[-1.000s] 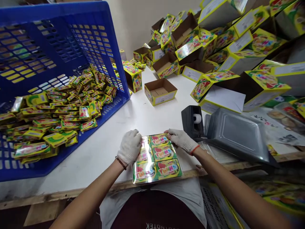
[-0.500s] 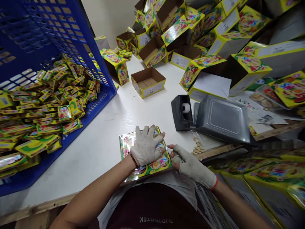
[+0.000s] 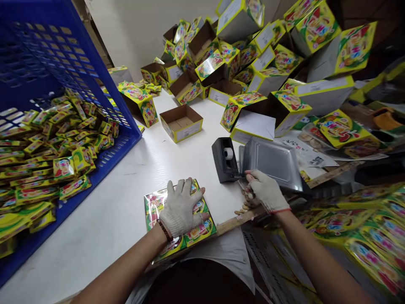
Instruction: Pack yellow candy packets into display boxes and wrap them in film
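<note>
My left hand (image 3: 183, 207), in a white fingerless glove, lies flat with spread fingers on a film-covered box (image 3: 198, 238) of bright green and yellow packs near the table's front edge. My right hand (image 3: 265, 190), gloved too, is at the cutting end of a black tape dispenser (image 3: 224, 160). Its fingers are bent and pressed together there; whatever they grip is too small to tell. A white-cored roll (image 3: 228, 153) sits in the dispenser. Small tan pieces (image 3: 243, 207) lie just below the right hand.
A blue crate (image 3: 126, 131) of small packs stands at left. An open, shallow carton (image 3: 182, 122) sits mid-table, with a heap of cartons (image 3: 210, 65) behind. A grey plastic tray (image 3: 272, 162) lies beside the dispenser. Packed boxes (image 3: 373, 253) stand at lower right.
My right hand has moved from the box's right edge up and right to the tape dispenser. My left hand stays flat on the box. The view has shifted to the right.
</note>
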Demonstrator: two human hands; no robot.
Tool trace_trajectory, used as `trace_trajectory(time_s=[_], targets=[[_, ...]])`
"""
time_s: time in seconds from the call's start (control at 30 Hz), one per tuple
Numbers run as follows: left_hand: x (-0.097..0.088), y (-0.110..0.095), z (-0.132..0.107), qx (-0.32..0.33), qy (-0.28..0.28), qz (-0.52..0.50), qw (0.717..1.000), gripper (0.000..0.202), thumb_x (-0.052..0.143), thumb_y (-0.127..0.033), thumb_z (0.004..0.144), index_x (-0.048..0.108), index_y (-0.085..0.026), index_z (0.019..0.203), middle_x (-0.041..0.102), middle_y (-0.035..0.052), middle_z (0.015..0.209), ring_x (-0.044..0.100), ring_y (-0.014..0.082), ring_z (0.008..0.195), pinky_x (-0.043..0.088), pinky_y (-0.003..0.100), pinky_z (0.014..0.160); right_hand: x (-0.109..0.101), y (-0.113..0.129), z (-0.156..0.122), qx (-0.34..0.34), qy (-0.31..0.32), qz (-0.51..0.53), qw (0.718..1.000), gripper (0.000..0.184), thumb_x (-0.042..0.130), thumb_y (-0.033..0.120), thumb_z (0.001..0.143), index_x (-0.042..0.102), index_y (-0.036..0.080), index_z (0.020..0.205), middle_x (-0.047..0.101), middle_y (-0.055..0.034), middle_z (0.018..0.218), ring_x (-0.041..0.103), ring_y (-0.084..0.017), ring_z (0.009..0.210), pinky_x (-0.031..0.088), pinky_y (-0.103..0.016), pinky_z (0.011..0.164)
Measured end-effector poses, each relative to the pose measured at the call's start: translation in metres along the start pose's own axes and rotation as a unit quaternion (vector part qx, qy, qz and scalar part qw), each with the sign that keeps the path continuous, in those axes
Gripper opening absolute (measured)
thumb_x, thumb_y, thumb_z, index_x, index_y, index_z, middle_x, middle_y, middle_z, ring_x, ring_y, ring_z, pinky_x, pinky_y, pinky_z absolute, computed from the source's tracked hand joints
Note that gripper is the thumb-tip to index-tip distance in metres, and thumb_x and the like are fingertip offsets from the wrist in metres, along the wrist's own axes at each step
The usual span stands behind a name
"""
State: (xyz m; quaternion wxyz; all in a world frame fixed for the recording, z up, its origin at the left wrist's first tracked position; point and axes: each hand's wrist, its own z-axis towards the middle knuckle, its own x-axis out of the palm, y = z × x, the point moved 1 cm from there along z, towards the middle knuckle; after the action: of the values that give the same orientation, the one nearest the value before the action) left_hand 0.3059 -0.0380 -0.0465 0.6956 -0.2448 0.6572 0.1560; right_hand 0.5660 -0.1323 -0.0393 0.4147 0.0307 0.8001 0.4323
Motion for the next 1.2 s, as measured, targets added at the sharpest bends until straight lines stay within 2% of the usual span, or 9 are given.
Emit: trace_trajectory(time_s=[0.1,0.2,0.37,0.47,0.57,0.7,0.83,1.07,1.2], targets=[[0.0,0.0,0.0,0.001,-0.001,0.0,1.0,0.072,0.055,-0.074,0.083,0.052,-0.033,0.142,0.044,0.019,0.149,0.041,0.0413,0.132,0.023,0.071,0.108,0.004,0.014,0.023,-0.029,0.034,-0.065,0.997,0.026,0.044,0.042,0.084,0.062,0.022,0.081,0.054,0.0028,0.043,0.049,-0.015,0.038,0.034,-0.025,0.043],[0.0,0.0,-0.001,0.002,-0.005,0.0,1.0,0.071,0.055,-0.073,0.083,0.051,-0.033,0.143,0.044,0.0181,0.149,0.041,0.0409,0.131,0.024,0.071,0.108,0.008,0.024,0.035,-0.062,0.007,-0.084,0.994,0.024,0.052,0.037,0.075,0.053,0.023,0.057,0.053,0.0008,0.043,0.053,-0.016,0.05,0.036,-0.026,0.051],[0.001,0.0,0.0,0.001,-0.008,-0.003,1.0,0.072,0.056,-0.073,0.083,0.052,-0.033,0.142,0.044,0.0188,0.149,0.041,0.0414,0.131,0.025,0.069,0.107,0.007,0.025,0.023,-0.095,-0.076,-0.09,0.989,0.017,0.05,0.035,0.071,0.057,0.022,0.063,0.066,-0.0048,0.071,0.059,-0.021,0.078,0.042,-0.03,0.069],[0.001,0.0,0.0,0.003,-0.011,-0.005,1.0,0.071,0.057,-0.071,0.083,0.052,-0.032,0.142,0.044,0.0195,0.149,0.041,0.0417,0.131,0.026,0.069,0.106,0.006,0.015,0.0,-0.089,-0.086,-0.064,0.99,0.018,0.048,0.038,0.074,0.056,0.022,0.07,0.064,-0.004,0.07,0.058,-0.02,0.071,0.043,-0.03,0.064],[0.001,0.0,0.0,0.006,-0.016,-0.004,1.0,0.069,0.056,-0.07,0.085,0.052,-0.032,0.142,0.044,0.0198,0.148,0.041,0.0417,0.131,0.026,0.07,0.106,0.012,-0.002,-0.022,0.002,-0.017,0.062,0.998,0.022,0.05,0.046,0.077,0.05,0.024,0.075,0.054,0.0025,0.055,0.05,-0.014,0.047,0.04,-0.026,0.047],[0.0,0.001,0.0,0.011,-0.013,0.003,1.0,0.069,0.057,-0.069,0.084,0.053,-0.031,0.141,0.045,0.0202,0.148,0.042,0.0416,0.131,0.026,0.069,0.105,0.027,-0.021,-0.028,0.083,0.042,0.157,0.983,0.027,0.056,0.048,0.073,0.047,0.024,0.081,0.053,0.005,0.057,0.049,-0.011,0.042,0.036,-0.022,0.037],[-0.001,0.0,0.0,0.006,-0.009,0.005,1.0,0.069,0.058,-0.069,0.084,0.053,-0.031,0.141,0.045,0.0193,0.148,0.042,0.0413,0.131,0.026,0.069,0.106,0.033,-0.03,-0.011,0.092,0.046,0.13,0.986,0.023,0.056,0.043,0.072,0.046,0.023,0.078,0.051,0.0062,0.055,0.047,-0.009,0.04,0.038,-0.02,0.038],[0.001,0.001,0.0,0.003,-0.012,-0.007,1.0,0.073,0.061,-0.069,0.081,0.052,-0.03,0.142,0.044,0.0191,0.148,0.041,0.04,0.132,0.025,0.066,0.11,0.014,-0.031,0.018,0.087,0.129,0.013,0.988,0.011,0.059,0.022,0.06,0.048,0.022,0.057,0.044,0.0058,0.037,0.042,-0.01,0.032,0.029,-0.021,0.035],[-0.001,0.001,0.0,0.009,-0.011,-0.018,1.0,0.075,0.06,-0.072,0.08,0.054,-0.029,0.141,0.045,0.0187,0.148,0.041,0.0395,0.133,0.026,0.062,0.111,0.007,-0.015,0.011,0.039,0.209,0.019,0.977,0.014,0.06,0.03,0.064,0.05,0.022,0.06,0.044,0.007,0.041,0.039,-0.009,0.036,0.03,-0.021,0.039]])
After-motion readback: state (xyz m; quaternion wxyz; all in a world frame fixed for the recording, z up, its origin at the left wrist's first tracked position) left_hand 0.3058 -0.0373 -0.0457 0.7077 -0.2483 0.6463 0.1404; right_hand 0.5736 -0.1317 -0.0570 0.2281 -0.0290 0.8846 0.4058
